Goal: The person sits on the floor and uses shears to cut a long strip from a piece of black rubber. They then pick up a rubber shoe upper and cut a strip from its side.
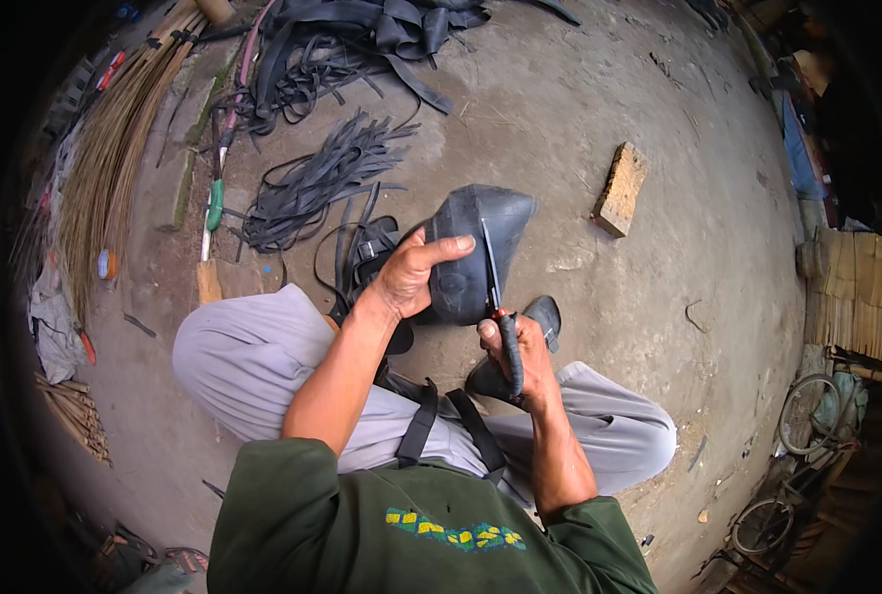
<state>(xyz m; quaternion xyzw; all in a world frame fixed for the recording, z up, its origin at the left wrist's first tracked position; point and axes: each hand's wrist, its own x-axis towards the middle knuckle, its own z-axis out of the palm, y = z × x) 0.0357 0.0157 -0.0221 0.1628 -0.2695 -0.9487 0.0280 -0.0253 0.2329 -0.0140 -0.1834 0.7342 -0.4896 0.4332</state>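
My left hand (pixel 406 277) is closed on a wide piece of black rubber sheet (pixel 458 284), with the thumb lying on top of it. The sheet is curved, and its far right corner comes to a point. In my right hand (pixel 532 361) is a pair of scissors (pixel 511 354) with dark wrapped handles and a bit of red near the pivot. Their long blades reach away from me across the rubber; whether they have bitten into it I cannot tell. My fingers hide part of the handles. The rubber is held above the ground between my bent knees.
Thin black rubber strips (pixel 327 178) lie heaped ahead on the left, with wider rubber pieces (pixel 401 35) beyond. A rough yellowish block (pixel 620 190) rests on the floor to the right. Long thin sticks (pixel 124 158) line the left. Bicycle wheels (pixel 807 414) show far right.
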